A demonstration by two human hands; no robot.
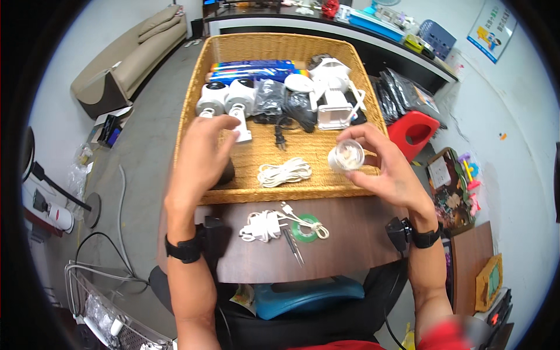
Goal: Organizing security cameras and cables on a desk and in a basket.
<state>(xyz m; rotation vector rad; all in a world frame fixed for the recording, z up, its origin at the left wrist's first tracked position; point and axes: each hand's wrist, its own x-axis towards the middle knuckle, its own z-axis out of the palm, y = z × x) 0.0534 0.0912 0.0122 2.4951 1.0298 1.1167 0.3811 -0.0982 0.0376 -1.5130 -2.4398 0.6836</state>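
My right hand (388,166) is closed around a small clear round tub (349,156) with whitish bits inside, holding it over the right front of a wicker basket (262,197). Thumb and forefinger apart, my left hand (204,149) hovers at the basket's left front, just before two white dome-headed cameras (240,96); its other fingers are partly hidden. A dark rounded thing (226,174) shows beneath it, its kind unclear. Between my hands lie a coiled white cable (284,172) and a black power cord (281,137).
Blue packages (251,74), a bagged grey item (269,96) and white device parts (333,87) fill the basket's back. On the brown table (350,245) are white chargers (262,226), green tape (304,228) and small screwdrivers (293,248). A red stool (413,134) stands at right.
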